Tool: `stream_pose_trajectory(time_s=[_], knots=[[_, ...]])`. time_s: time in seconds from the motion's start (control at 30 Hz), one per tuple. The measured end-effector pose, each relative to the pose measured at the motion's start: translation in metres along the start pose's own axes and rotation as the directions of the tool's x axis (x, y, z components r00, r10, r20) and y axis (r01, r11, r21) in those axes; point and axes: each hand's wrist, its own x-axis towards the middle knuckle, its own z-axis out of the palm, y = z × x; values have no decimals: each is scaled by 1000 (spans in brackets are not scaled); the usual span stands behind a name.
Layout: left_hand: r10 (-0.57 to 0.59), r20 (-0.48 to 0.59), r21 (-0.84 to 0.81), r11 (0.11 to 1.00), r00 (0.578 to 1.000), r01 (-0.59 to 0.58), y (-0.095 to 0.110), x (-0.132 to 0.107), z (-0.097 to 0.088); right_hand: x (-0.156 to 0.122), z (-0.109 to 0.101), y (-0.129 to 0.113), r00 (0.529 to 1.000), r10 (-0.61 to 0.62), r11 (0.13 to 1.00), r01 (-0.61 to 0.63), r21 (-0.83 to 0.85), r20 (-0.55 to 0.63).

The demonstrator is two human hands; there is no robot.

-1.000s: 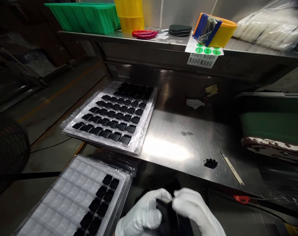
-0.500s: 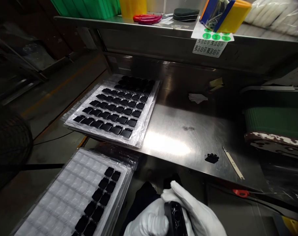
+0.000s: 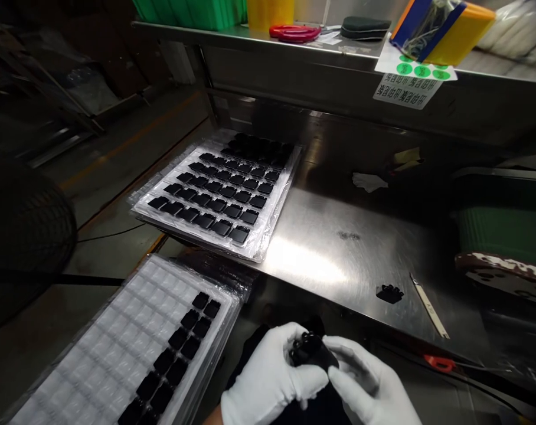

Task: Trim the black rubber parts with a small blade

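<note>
Both hands wear white gloves and are close together at the bottom middle, in front of the steel table's edge. Between them is a small black plastic part (image 3: pixel 314 352), its top edge knobbly and its lower side flat. My left hand (image 3: pixel 272 375) closes on it from the left, thumb across the near side. On the right side, my right hand (image 3: pixel 365 378) pinches the same part between thumb and fingers. The fingers partly cover it. A similar black part (image 3: pixel 389 293) lies on the table beyond my hands, beside a pale-handled knife-like tool (image 3: pixel 430 307).
On the steel table (image 3: pixel 321 218) rests a white tray (image 3: pixel 254 251) with rows of black parts. A lower white tray (image 3: pixel 113 330) at left is partly filled. A green conveyor belt (image 3: pixel 507 227) stands right. The shelf above carries red-handled scissors (image 3: pixel 294 33) and a yellow-blue box (image 3: pixel 445 29).
Both hands have risen slightly and turned the black part, so its flat side now shows. The view has swung a little left.
</note>
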Motion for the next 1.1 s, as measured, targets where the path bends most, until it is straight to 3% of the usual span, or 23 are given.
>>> stream_pose_trajectory(time_s=[0.1,0.27,0.53,0.87,1.1], knots=[[-72,25,98,993,997,69,-2,4,-4,10,1,1,988,44,987,-66,148,146],[-49,131,-47,997,990,56,-2,5,-13,17,8,6,950,37,958,-122,260,311],[-45,77,-51,997,996,49,-8,5,-17,22,12,10,962,43,965,-111,239,271],[-48,37,-28,998,998,49,-15,5,-26,30,20,11,942,93,962,-168,215,322],[-53,-2,16,998,999,53,-13,4,-27,30,23,1,941,92,966,-165,201,326]])
